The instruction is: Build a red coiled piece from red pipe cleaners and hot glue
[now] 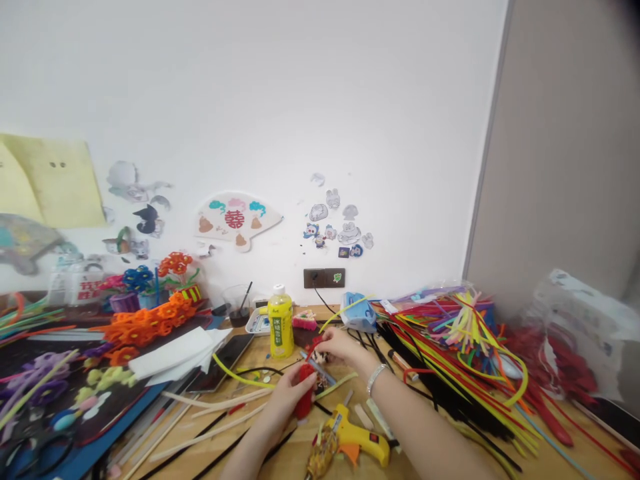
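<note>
My left hand (293, 400) grips a fuzzy red chenille pipe-cleaner bundle (305, 395) upright. My right hand (341, 350) pinches the bundle's thin red top end (314, 348) from the right, and a silver bangle (375, 379) circles that wrist. Between my hands lies a small patterned strip (321, 373), too small to identify. A yellow hot glue gun (353, 435) rests on the wooden desk (300, 445) just below my hands, with a clear glue stick bag (321, 453) beside it.
A large heap of coloured pipe cleaners (450, 360) fills the right. A yellow drink bottle (281, 322) stands ahead. Orange pipe-cleaner flowers (145, 327) and a dark phone (220, 363) lie left, on a blue-edged mat (100, 413). Loose sticks surround my hands.
</note>
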Available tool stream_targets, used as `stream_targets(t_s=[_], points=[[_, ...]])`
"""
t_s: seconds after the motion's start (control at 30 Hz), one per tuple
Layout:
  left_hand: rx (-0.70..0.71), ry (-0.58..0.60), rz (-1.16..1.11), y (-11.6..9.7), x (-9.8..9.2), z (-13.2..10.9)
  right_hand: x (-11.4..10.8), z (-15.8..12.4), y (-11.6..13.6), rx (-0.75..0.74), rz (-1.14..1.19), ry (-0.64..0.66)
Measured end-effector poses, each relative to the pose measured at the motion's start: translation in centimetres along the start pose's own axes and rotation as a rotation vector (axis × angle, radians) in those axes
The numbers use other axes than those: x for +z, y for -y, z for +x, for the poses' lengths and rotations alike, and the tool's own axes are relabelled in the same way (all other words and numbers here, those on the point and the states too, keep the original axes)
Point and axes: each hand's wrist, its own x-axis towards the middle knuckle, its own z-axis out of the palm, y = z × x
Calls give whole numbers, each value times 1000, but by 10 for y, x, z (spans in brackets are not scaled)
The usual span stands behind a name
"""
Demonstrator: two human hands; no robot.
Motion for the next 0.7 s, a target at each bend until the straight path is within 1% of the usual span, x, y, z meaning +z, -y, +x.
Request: stream_targets(t_s=[0.13,0.2,0.3,0.43,0.7], points=[[24,3,5,2,0,2,0,-15,12,-73,193,-1],[25,7,10,5,-1,3,5,-22,16,-97,267,-21],[12,12,29,10,-4,6,14,-28,19,-106,336,-84],[-11,41,69,14,-6,8,20,-33,18,-96,376,-150],[-16,61,85,11,-4,6,17,-37,15,-92,349,-198]])
